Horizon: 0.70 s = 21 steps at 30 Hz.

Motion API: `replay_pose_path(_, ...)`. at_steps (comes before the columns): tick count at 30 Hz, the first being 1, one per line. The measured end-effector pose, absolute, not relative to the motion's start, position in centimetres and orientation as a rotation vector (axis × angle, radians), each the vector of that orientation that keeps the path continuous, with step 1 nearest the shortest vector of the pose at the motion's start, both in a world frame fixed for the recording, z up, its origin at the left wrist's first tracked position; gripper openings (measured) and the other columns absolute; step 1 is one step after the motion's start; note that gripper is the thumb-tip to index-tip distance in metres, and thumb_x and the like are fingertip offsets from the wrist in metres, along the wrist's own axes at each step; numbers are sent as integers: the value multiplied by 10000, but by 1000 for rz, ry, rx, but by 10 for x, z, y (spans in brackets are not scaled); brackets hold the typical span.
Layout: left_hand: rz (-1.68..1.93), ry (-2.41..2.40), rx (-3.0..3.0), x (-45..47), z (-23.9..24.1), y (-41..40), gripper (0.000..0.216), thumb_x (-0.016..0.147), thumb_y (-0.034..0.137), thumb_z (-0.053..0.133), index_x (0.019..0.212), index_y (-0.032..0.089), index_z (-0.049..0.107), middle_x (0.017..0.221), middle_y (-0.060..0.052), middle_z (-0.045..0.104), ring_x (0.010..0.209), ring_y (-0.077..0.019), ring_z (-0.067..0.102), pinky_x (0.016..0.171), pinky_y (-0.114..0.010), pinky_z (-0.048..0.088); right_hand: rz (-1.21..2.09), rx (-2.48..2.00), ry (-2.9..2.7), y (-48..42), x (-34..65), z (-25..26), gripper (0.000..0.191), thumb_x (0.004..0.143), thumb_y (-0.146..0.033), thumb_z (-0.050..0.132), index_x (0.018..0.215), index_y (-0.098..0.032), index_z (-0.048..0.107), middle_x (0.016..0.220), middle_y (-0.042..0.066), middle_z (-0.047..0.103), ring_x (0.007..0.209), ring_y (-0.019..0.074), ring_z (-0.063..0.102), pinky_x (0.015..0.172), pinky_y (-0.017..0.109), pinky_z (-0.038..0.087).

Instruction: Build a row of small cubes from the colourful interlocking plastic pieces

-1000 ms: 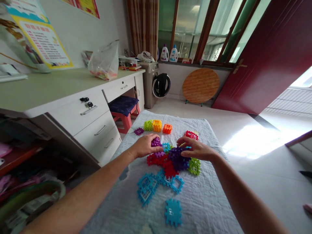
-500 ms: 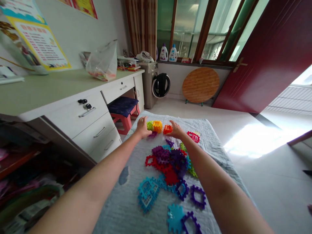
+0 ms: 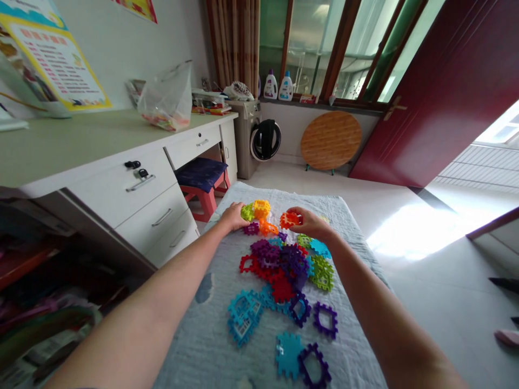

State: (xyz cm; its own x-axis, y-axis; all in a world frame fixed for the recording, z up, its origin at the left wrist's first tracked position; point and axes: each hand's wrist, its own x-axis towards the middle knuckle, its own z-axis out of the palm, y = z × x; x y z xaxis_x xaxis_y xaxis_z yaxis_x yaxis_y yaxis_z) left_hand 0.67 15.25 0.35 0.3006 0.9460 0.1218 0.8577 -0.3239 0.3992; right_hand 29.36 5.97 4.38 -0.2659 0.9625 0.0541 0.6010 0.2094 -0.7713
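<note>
At the far part of the cloth-covered table, my left hand (image 3: 234, 217) is closed around the edge of a lime green interlocking building piece (image 3: 246, 211). Touching that piece on its right is a yellow building piece (image 3: 261, 208). My right hand (image 3: 311, 222) grips an orange-red building piece (image 3: 288, 220) between thumb and fingers. Between the hands lies a lighter orange piece (image 3: 267, 227), beside a purple piece (image 3: 251, 229). Nearer to me is a heap of toothed plastic pieces in dark purple (image 3: 295, 262), red (image 3: 283, 286) and lime green (image 3: 323, 273).
Blue pieces (image 3: 245, 316) and purple frames (image 3: 325, 320) lie at the near side of the cloth (image 3: 203, 335). A desk (image 3: 97, 146) with drawers runs along the left, with a pink stool (image 3: 206, 197) beside it. Beyond are a washing machine (image 3: 243, 140) and a round wooden tabletop (image 3: 330, 140).
My right hand has moved right and nearer with the orange-red piece. A lighter orange piece now shows between the hands. My left hand has shifted slightly left and lower.
</note>
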Motion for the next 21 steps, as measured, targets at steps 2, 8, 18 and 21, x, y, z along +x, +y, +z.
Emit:
replay_pose_path(2, 538, 1595, 2321, 1, 7, 141, 628, 552, 355, 766, 1113, 157, 566, 1075, -89, 579, 989, -257, 586, 915, -333, 465, 1060, -1350, -1918, 35, 299, 55, 539, 728, -223, 623, 1253, -217, 500, 959, 22, 680, 819, 164, 646, 724, 295, 527)
replay_pose_path(8, 780, 1246, 2325, 6, 36, 82, 621, 568, 319, 763, 1137, 184, 553, 1063, -61, 557, 1030, -249, 564, 959, -378, 455, 1275, -1224, -2116, -14, 311, 82, 547, 738, -276, 697, 1258, -234, 534, 1168, 58, 636, 991, 174, 624, 820, 290, 530)
replay_pose_path(18, 613, 864, 2147, 27, 47, 68, 855, 611, 435, 799, 1356, 196, 454, 1374, -128, 481, 1231, -275, 496, 1049, -400, 399, 764, -1586, -1991, 89, 260, 43, 578, 703, -218, 711, 1250, -161, 534, 1207, 125, 621, 1066, 241, 606, 904, 389, 494)
replay_pose_path(21, 697, 1108, 2090, 11, 33, 92, 564, 750, 434, 661, 1234, 162, 555, 1260, -120, 561, 1085, -243, 586, 951, -383, 476, 703, -1613, -1916, 127, 238, 24, 919, 604, -218, 779, 1411, -108, 353, 1368, 210, 494, 1231, 303, 508, 1017, 442, 418)
